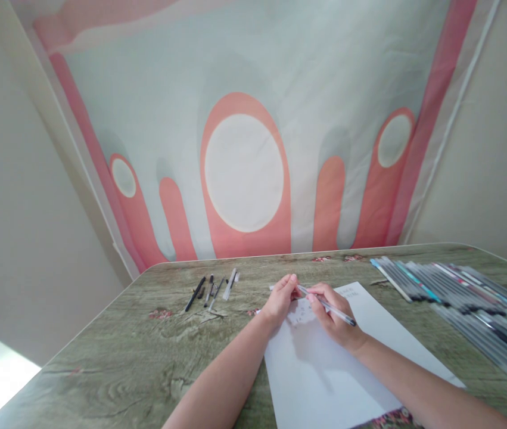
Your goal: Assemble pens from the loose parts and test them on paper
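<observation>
My right hand (333, 313) is closed on a clear pen (334, 310) with a dark end, which slants up and left toward the other hand. At the pen's far end my left hand (281, 299) is closed, thumb and fingers pinched together. Whatever is between those fingers is too small to make out. Both hands are over the upper part of a white sheet of paper (311, 375). Small dark writing (348, 291) shows near the sheet's top right corner, and more marks lie between the hands, partly hidden by them.
Left of the paper, several pens and pen parts (211, 291) lie loose on the wood-patterned table (146, 357). Many pens (459, 292) are laid side by side in rows at the right. Behind the table's far edge hangs a pink and pale green printed backdrop (244, 173).
</observation>
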`<action>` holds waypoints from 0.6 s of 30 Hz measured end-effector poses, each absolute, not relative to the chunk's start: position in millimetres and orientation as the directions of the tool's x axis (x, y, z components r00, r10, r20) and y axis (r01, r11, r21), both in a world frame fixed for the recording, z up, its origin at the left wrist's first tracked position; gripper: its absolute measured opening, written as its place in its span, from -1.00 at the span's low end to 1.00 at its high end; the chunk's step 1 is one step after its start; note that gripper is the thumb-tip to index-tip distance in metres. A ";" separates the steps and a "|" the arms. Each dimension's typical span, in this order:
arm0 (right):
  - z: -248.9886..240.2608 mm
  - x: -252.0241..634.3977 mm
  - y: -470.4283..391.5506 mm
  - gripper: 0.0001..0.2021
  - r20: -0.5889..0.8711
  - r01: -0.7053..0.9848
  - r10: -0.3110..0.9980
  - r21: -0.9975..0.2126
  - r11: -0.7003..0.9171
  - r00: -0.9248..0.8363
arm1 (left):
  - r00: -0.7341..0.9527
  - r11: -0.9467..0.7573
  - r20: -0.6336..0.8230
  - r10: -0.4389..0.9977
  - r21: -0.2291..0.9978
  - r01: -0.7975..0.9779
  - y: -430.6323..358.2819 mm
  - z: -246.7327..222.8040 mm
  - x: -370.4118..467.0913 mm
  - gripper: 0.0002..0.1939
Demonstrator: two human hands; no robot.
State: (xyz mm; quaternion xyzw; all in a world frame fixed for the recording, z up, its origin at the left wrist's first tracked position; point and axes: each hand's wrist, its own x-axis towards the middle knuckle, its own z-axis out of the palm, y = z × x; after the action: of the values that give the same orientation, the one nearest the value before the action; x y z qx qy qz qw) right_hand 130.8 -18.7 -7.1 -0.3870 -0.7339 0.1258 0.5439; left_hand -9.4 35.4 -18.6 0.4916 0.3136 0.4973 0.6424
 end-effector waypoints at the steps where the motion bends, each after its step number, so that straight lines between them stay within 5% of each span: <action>1: -6.8 130.5 -19.0 -0.84 0.702 0.427 0.704 -0.607 0.670 -0.107 | 0.312 0.022 0.083 0.946 0.947 -0.320 35.6 -18.6 -9.9 -0.63; 18: -4.4 131.0 -23.8 -0.88 0.697 0.383 0.705 -0.619 0.685 -0.135 | 0.407 0.126 0.086 0.909 0.875 -0.467 28.7 -5.4 -8.4 -0.67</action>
State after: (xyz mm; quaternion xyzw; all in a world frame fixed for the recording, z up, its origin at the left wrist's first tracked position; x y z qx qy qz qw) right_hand 131.0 -23.8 -4.4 -0.3682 -0.7386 0.1476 0.5451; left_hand -8.4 28.7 -5.4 0.4486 0.2467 0.4853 0.7088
